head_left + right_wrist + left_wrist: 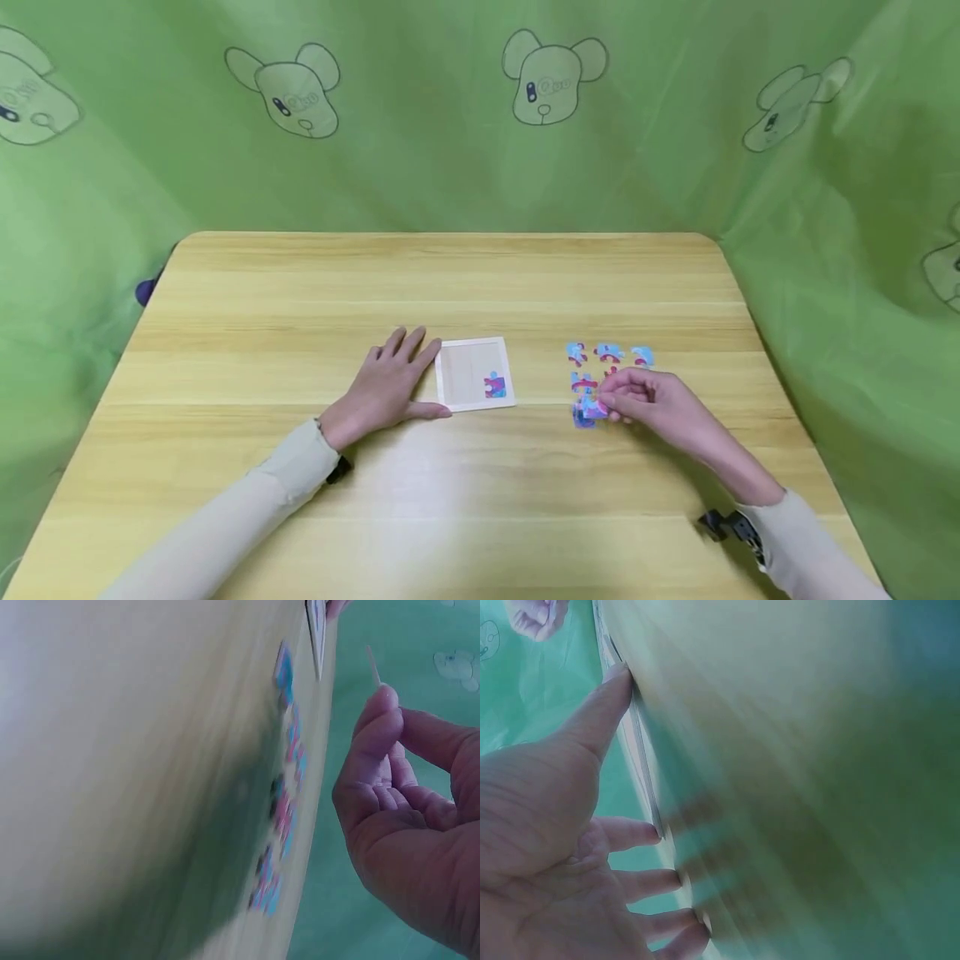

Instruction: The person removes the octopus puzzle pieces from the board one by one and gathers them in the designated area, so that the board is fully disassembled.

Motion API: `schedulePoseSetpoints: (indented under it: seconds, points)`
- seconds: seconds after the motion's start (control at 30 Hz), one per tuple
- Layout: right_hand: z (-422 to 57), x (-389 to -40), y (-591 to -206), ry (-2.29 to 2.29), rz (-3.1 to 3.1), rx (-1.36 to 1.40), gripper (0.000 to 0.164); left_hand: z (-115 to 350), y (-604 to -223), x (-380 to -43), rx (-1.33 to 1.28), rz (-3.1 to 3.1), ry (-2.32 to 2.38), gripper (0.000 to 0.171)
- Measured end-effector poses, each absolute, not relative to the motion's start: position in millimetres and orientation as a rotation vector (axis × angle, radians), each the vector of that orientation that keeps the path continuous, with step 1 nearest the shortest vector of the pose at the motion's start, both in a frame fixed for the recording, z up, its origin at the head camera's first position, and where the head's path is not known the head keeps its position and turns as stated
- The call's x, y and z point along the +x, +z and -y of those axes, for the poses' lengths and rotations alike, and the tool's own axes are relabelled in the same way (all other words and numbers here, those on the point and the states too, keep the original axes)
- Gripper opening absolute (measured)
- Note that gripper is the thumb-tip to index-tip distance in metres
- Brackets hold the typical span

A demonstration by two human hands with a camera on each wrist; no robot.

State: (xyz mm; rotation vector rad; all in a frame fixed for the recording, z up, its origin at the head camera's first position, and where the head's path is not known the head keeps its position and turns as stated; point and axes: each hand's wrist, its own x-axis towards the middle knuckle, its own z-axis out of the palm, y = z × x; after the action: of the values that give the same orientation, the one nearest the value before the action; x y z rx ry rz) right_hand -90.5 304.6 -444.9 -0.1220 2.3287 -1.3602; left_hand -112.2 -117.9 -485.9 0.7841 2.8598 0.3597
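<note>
A square wooden puzzle tray point(476, 341) lies on the table, with one pink-and-blue puzzle piece point(496, 386) in its lower right corner. My left hand point(386, 385) rests at the tray's left side, its fingers spread, index finger and thumb touching near the two left corners. Over on the right, my right hand point(651, 402) pinches a puzzle piece point(593, 407) between thumb and fingertips. In the right wrist view that held piece point(373, 666) shows edge-on, raised off the table. Several loose puzzle pieces point(609, 352) lie in rows beneath and beyond this hand, which partly hides some.
The light wood table point(375, 283) has rounded far corners. A green curtain point(420, 167) with printed mouse heads surrounds it at the back and sides. Something dark purple point(146, 291) pokes out past the left table edge.
</note>
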Motion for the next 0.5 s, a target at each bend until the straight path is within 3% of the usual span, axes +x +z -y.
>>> schedulePoseSetpoints:
  seconds: [0.5]
  points:
    - [-344.6, -80.3, -465.7, -1.308, -2.363, -0.020, 0.028, 117.7, -488.5, -111.3, 0.800, -2.877, 0.385, 0.109]
